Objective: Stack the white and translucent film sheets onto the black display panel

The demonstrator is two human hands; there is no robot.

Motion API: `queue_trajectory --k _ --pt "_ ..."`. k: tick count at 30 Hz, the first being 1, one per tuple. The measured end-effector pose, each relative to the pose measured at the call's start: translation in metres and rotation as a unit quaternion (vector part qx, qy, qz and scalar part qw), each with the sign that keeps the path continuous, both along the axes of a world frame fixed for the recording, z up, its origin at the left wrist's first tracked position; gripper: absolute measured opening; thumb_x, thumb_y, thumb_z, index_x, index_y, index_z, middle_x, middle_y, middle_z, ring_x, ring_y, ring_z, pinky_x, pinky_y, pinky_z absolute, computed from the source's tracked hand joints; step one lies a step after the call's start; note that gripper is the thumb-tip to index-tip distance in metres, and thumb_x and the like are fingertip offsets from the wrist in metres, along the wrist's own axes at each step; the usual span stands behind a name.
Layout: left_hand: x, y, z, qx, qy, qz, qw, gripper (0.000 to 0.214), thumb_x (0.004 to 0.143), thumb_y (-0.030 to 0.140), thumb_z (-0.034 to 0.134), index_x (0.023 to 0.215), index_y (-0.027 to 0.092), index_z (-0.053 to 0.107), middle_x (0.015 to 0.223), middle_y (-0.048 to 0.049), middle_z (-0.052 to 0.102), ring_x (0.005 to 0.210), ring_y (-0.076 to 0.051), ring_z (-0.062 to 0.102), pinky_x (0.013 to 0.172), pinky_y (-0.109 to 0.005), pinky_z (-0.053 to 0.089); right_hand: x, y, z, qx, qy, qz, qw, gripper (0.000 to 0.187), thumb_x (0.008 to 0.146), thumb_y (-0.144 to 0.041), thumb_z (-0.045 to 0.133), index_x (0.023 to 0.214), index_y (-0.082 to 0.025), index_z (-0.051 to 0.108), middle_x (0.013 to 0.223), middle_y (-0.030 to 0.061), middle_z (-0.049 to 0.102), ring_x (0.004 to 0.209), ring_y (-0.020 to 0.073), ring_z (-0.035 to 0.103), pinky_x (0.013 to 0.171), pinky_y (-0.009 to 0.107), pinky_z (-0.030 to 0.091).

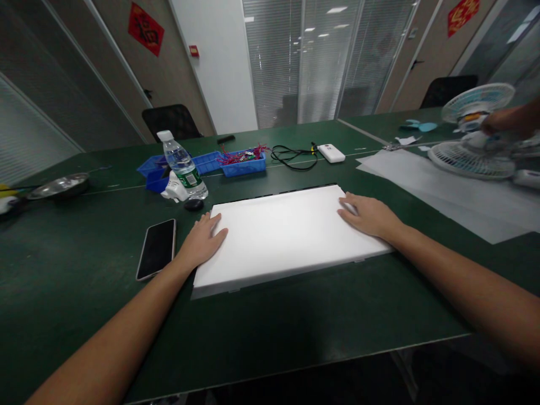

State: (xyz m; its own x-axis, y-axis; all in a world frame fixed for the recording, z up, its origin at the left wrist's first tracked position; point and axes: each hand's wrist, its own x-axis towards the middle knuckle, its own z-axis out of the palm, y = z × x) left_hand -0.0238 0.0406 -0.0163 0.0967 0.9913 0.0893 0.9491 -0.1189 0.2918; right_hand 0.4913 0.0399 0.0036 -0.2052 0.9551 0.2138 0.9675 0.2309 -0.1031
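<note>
A flat white rectangular panel (282, 233), with a thin dark strip along its far edge, lies on the green table before me. My left hand (205, 239) rests on its left end, thumb on the top face and the other fingers over the side edge. On the right end lies my right hand (365, 214), with thumb and fingers apart. Neither hand is closed around anything; both only touch the panel. Left of it are a phone (157, 250) with a dark screen and a small black mouse-like object (194, 205).
A water bottle (183, 166) stands behind, beside blue bins, one blue tray (243, 167) holding red wires. A white device (331, 153) lies near a black cable (295, 157). At right, another person's hand (506, 122) is at a fan (472, 159) by white sheets (442, 185).
</note>
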Motion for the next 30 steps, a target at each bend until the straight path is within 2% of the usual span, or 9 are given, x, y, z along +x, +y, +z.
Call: queue_trajectory --k 4,11,17,23,30 --pt "0.0002 0.0005 -0.0003 -0.001 0.004 -0.003 1.000 0.079 0.105 0.056 0.047 0.168 0.009 0.053 0.181 -0.0264 0.035 0.171 -0.042 0.028 0.138 -0.061 0.025 -0.0023 -0.0007 0.0030 -0.012 -0.035 0.010 0.999 0.063 0.111 -0.054 0.044 0.142 -0.011 0.078 0.164 0.0222 0.059 0.147 0.0437 0.062 0.117 0.061 0.055" --pt "-0.0013 0.0013 -0.0021 -0.002 0.012 -0.007 1.000 0.082 0.104 0.062 0.044 0.168 0.011 0.054 0.182 -0.0258 0.033 0.171 -0.045 0.028 0.138 -0.062 0.025 -0.0047 -0.0026 0.0047 -0.012 -0.037 0.002 0.999 0.057 0.111 -0.056 0.044 0.132 -0.020 0.083 0.162 0.0148 0.064 0.137 0.0426 0.070 0.109 0.063 0.060" --pt "-0.0022 0.0007 -0.0033 -0.008 0.020 -0.019 1.000 0.088 0.103 0.068 0.042 0.171 0.012 0.049 0.184 -0.0261 0.028 0.172 -0.046 0.025 0.137 -0.063 0.024 -0.0038 -0.0025 0.0054 -0.013 -0.027 -0.007 1.000 0.054 0.110 -0.054 0.047 0.132 -0.020 0.083 0.161 0.0144 0.065 0.137 0.0433 0.069 0.109 0.063 0.060" --pt "-0.0012 -0.0002 -0.0042 -0.006 0.034 -0.029 0.999 0.093 0.104 0.073 0.039 0.172 0.009 0.046 0.184 -0.0287 0.025 0.172 -0.048 0.020 0.137 -0.064 0.022 -0.0036 -0.0010 0.0077 -0.018 -0.053 0.004 0.998 0.056 0.111 -0.053 0.042 0.122 -0.018 0.084 0.156 0.0161 0.069 0.140 0.0412 0.067 0.113 0.062 0.058" --pt "0.0014 -0.0030 -0.0017 0.003 0.038 -0.039 0.998 0.090 0.103 0.072 0.042 0.169 0.011 0.049 0.183 -0.0264 0.029 0.171 -0.049 0.026 0.135 -0.068 0.025 -0.0008 -0.0009 0.0052 0.011 -0.016 0.018 1.000 0.055 0.110 -0.052 0.046 0.131 -0.016 0.083 0.153 0.0176 0.070 0.144 0.0415 0.065 0.116 0.064 0.056"
